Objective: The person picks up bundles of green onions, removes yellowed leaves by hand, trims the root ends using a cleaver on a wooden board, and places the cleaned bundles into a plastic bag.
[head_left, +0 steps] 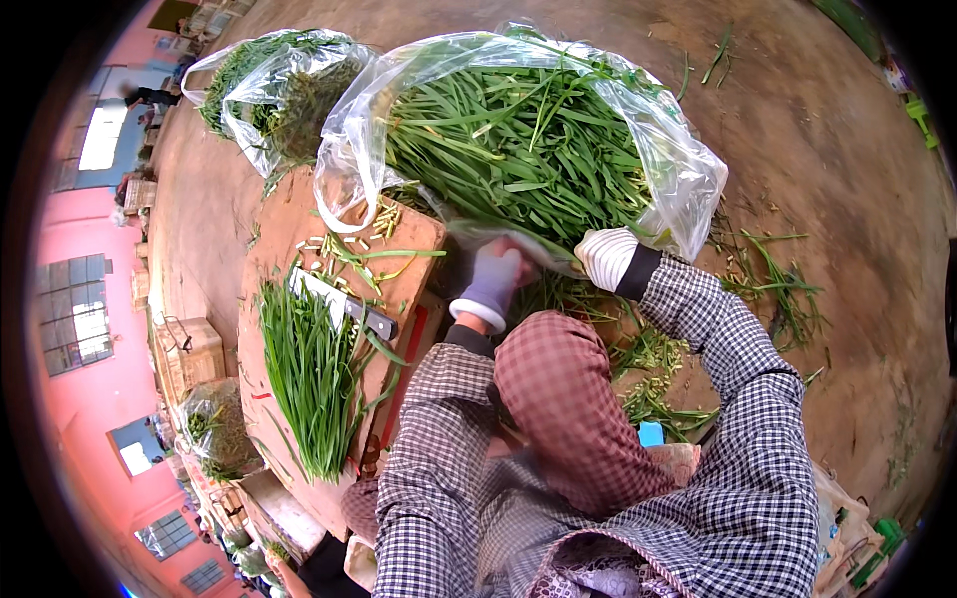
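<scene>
Bag (698, 174) at upper centre, packed with greens (508, 140). Probably heavy overall; film thin, slippery, tearable — gather a thick fold of rim, don't pinch one layer. Leaves look limp, bruisable. Right hand (610, 257) looks closed on the near rim; left hand (493, 274) blurred at the near side, grip can't tell. Tight at centre-left: board (414, 234) edge, knife (369, 317) handle. More room over floor (797, 120), upper right.
</scene>
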Demonstrator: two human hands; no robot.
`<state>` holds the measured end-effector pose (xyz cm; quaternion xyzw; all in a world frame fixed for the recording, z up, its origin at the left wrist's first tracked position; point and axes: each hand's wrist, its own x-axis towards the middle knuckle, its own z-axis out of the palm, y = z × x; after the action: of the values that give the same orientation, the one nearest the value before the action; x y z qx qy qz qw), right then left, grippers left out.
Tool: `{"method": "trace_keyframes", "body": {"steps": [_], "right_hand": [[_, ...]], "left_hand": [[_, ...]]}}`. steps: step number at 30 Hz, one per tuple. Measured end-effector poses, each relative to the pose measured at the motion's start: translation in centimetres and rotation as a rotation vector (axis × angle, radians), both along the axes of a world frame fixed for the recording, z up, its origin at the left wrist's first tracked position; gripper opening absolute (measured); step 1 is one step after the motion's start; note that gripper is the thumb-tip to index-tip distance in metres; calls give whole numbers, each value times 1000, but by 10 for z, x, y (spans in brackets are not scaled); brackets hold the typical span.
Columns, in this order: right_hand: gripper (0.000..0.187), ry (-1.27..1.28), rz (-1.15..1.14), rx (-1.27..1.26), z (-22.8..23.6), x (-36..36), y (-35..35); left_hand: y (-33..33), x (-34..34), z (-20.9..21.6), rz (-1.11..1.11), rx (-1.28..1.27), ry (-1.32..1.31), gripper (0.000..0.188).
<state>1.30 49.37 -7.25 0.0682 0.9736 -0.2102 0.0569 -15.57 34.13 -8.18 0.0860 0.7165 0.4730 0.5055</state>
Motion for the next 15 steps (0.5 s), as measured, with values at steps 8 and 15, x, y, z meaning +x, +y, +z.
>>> {"method": "trace_keyframes", "body": {"steps": [8,15], "right_hand": [[21,316,-14,187,-16,23,33],[15,-157,-129,142,0,87,103]], "left_hand": [[52,32,88,-466,245,690,21],[-5,18,102,-831,183,1246,48]]}}
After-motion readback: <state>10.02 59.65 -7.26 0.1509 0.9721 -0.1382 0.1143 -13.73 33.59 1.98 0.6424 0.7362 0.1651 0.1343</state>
